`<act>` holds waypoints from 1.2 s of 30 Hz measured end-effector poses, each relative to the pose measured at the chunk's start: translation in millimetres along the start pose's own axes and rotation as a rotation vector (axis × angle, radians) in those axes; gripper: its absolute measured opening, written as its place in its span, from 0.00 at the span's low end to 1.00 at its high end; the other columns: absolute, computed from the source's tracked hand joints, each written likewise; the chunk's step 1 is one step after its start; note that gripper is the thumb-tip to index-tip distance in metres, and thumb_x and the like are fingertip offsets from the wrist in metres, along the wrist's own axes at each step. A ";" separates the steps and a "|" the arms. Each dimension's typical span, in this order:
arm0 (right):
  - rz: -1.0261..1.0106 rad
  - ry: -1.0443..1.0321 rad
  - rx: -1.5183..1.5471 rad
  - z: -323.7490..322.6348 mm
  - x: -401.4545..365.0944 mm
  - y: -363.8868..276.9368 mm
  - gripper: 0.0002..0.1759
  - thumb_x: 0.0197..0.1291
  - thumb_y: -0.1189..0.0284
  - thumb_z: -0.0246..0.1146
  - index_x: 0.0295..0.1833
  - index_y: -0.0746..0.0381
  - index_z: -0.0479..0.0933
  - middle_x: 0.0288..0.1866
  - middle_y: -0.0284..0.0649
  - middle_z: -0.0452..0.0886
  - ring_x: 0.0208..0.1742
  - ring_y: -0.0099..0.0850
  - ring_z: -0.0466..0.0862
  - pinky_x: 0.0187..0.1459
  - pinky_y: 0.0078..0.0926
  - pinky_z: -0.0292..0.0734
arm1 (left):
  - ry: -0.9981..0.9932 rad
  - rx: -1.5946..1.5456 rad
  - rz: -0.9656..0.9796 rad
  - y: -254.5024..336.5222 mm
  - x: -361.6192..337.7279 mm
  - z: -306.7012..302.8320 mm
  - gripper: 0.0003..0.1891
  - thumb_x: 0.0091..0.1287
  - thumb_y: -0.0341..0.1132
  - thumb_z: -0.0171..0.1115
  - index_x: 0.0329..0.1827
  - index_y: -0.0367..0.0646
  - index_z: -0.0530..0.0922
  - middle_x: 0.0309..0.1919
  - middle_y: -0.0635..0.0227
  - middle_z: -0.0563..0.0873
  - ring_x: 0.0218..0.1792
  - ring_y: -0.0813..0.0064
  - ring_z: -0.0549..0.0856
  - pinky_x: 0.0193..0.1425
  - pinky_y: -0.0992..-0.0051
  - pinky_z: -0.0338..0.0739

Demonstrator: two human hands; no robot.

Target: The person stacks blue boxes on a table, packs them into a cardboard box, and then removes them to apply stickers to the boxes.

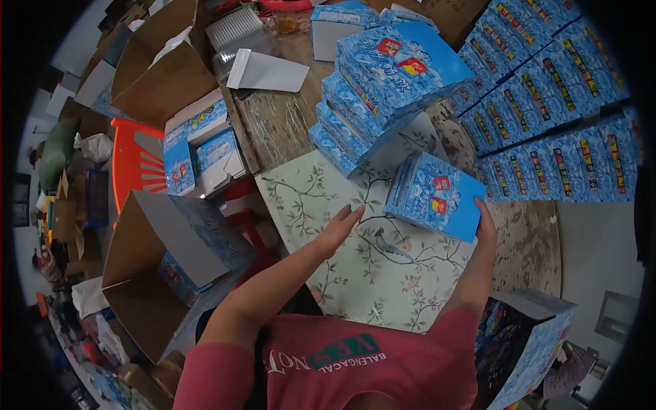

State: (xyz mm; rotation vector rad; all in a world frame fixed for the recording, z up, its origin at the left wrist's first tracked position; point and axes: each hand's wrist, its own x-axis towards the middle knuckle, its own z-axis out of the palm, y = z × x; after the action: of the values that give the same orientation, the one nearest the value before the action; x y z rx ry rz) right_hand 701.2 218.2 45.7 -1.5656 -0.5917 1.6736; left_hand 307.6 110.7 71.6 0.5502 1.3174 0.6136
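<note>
A small stack of blue printed boxes with red and yellow logos rests on the flowered sheet. My right hand grips the right end of this stack, thumb on the top face and fingers hidden behind the side. To the left of the stack, my left hand hovers over the sheet with fingers stretched out, apart from the boxes and holding nothing. Just beyond the sheet's far part stands a taller pile of the same blue boxes, leaning somewhat.
Rows of blue boxes are stacked at the right. A white carton piece and clear plastic trays lie on the far table. Open cardboard cartons stand at the left by a red chair. Another open carton is at lower right.
</note>
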 end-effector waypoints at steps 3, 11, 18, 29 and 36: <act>0.051 -0.128 -0.078 -2.1 -8.3 -0.8 0.42 0.51 0.55 0.65 0.68 0.63 0.58 0.64 0.45 0.67 0.62 0.38 0.69 0.61 0.36 0.64 | 0.007 -0.012 -0.056 -17.3 30.3 3.9 0.49 0.59 0.68 0.47 0.71 0.34 0.49 0.70 0.51 0.56 0.71 0.59 0.54 0.70 0.65 0.52; 0.040 -0.484 -0.243 76.3 -45.8 57.8 0.42 0.52 0.54 0.65 0.67 0.64 0.59 0.63 0.44 0.68 0.62 0.37 0.68 0.61 0.33 0.63 | -0.093 -0.457 -0.047 -30.3 6.6 8.8 0.40 0.64 0.69 0.33 0.68 0.47 0.61 0.60 0.64 0.73 0.58 0.70 0.73 0.65 0.68 0.61; 0.164 -0.157 0.118 127.9 -112.3 81.3 0.36 0.60 0.49 0.53 0.65 0.64 0.62 0.60 0.45 0.71 0.57 0.39 0.73 0.56 0.38 0.70 | -0.031 -0.632 -0.006 -62.2 -39.7 3.7 0.45 0.62 0.69 0.37 0.72 0.42 0.49 0.69 0.59 0.57 0.67 0.67 0.61 0.69 0.67 0.55; -0.327 -0.225 0.092 300.1 -218.4 3.2 0.37 0.62 0.47 0.46 0.69 0.60 0.55 0.67 0.46 0.61 0.66 0.45 0.63 0.62 0.45 0.63 | 0.341 -0.343 0.632 41.6 -250.1 -124.5 0.48 0.63 0.66 0.41 0.72 0.33 0.42 0.71 0.50 0.49 0.72 0.59 0.49 0.72 0.69 0.45; -0.312 -0.700 0.073 520.9 -368.3 26.7 0.36 0.62 0.48 0.48 0.67 0.62 0.59 0.63 0.43 0.67 0.60 0.38 0.71 0.61 0.38 0.66 | 0.302 -0.578 0.882 -1.0 -421.8 -261.2 0.46 0.64 0.60 0.50 0.71 0.38 0.40 0.65 0.53 0.61 0.64 0.64 0.66 0.63 0.69 0.65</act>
State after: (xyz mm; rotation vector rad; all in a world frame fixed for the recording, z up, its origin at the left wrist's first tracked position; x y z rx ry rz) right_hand 173.6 -1.5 330.6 -0.7497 -1.0493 1.9459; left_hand -8.8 -174.5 326.0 0.5508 1.0504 1.7948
